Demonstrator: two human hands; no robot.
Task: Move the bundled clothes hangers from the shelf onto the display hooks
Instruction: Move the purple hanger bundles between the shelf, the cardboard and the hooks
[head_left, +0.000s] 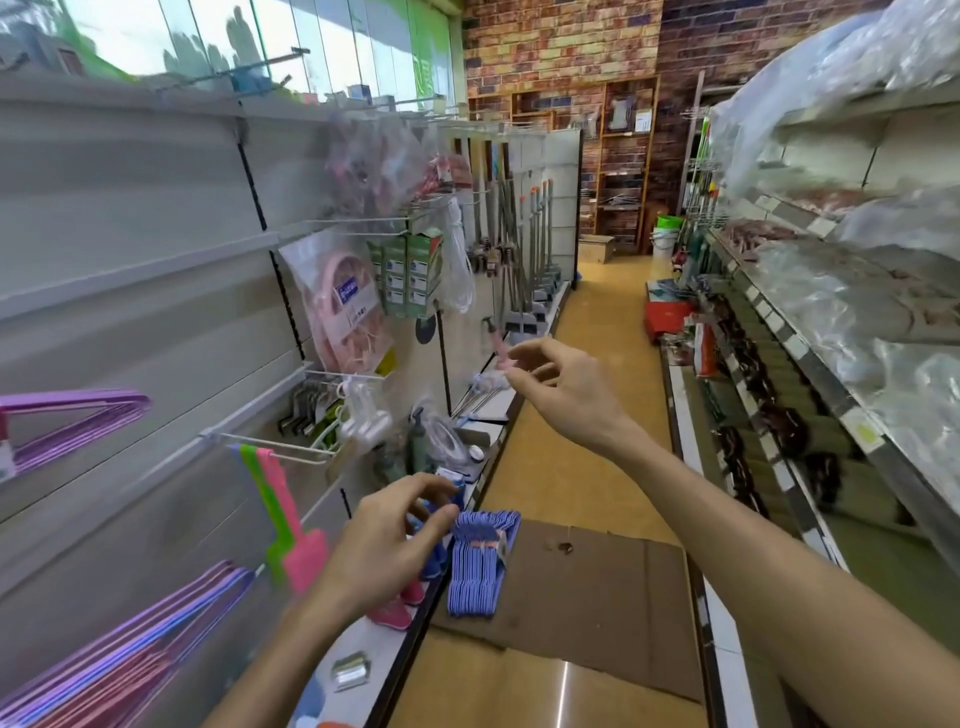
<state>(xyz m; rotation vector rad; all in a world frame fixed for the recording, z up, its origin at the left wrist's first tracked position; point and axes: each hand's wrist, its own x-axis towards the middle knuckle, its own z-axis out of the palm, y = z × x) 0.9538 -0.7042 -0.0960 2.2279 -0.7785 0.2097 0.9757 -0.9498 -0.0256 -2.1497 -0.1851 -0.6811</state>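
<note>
At 6 o'clock, one blue hanger bundle on shelf edge; left hand and right hand both loose-fingered, empty.

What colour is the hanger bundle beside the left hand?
Blue-violet hanger bundle with a pinkish band, head view.

Purple hangers at middle left cut off by the frame edge; another purple bundle at lower left likewise cut and smeared. Pink and blue hangers mostly hidden behind the left hand. Plastic-wrapped goods at right blurred beyond telling.
</note>
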